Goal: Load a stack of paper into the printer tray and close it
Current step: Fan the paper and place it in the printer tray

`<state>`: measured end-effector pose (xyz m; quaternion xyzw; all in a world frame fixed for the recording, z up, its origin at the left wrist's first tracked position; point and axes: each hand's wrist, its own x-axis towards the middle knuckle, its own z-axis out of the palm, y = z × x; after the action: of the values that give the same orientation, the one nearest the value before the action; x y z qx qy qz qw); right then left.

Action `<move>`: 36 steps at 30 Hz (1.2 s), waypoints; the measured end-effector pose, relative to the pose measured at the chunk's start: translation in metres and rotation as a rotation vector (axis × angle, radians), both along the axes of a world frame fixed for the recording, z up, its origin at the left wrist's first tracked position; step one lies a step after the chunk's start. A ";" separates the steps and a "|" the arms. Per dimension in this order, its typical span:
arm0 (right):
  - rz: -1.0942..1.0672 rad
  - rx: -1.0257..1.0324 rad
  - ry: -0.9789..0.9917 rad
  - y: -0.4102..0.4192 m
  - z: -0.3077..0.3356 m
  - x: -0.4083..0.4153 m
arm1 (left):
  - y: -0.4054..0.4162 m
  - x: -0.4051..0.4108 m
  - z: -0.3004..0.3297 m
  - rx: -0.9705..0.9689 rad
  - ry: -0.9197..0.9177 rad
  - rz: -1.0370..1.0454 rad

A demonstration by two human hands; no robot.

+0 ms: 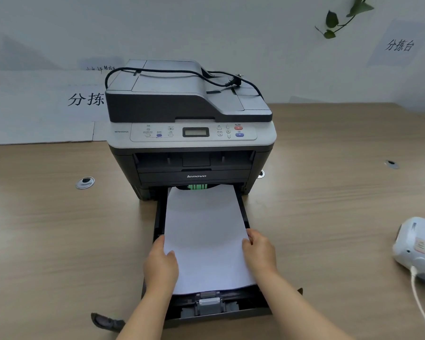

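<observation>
A grey and black printer (192, 133) stands on the wooden table. Its black paper tray (245, 305) is pulled out toward me. A white paper stack (206, 231) lies over the tray, its far end reaching into the printer slot. My left hand (161, 263) grips the stack's left edge, thumb on top. My right hand (260, 251) grips the right edge the same way. The tray's grey paper guide (209, 303) shows at the near end, just below the stack's near edge.
A black power cable (182, 74) lies coiled on the printer lid. A white handheld device (420, 244) with a cord sits at the right table edge. Round cable grommets (85, 182) are set in the table. White sheets with printed characters (84, 99) lean behind the printer.
</observation>
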<state>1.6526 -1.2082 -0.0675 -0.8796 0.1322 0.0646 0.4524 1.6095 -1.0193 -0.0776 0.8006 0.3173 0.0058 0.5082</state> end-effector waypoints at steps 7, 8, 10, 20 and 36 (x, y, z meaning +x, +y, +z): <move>0.144 -0.234 0.017 0.005 -0.007 0.006 | -0.003 0.006 -0.003 0.232 0.053 -0.141; 0.169 -0.290 0.028 0.006 -0.006 0.006 | -0.002 0.006 -0.004 0.255 0.067 -0.160; 0.222 -0.400 0.044 0.008 -0.005 0.006 | -0.002 0.007 -0.005 0.326 0.124 -0.204; 0.252 -0.523 0.063 0.017 0.001 -0.006 | -0.012 0.007 0.002 0.428 0.196 -0.258; 0.219 -0.606 0.059 0.005 0.018 -0.031 | -0.001 -0.019 0.006 0.543 0.161 -0.181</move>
<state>1.6221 -1.2036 -0.0498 -0.9810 0.0629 0.0958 0.1565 1.5908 -1.0200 -0.0713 0.9302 0.2708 -0.0186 0.2472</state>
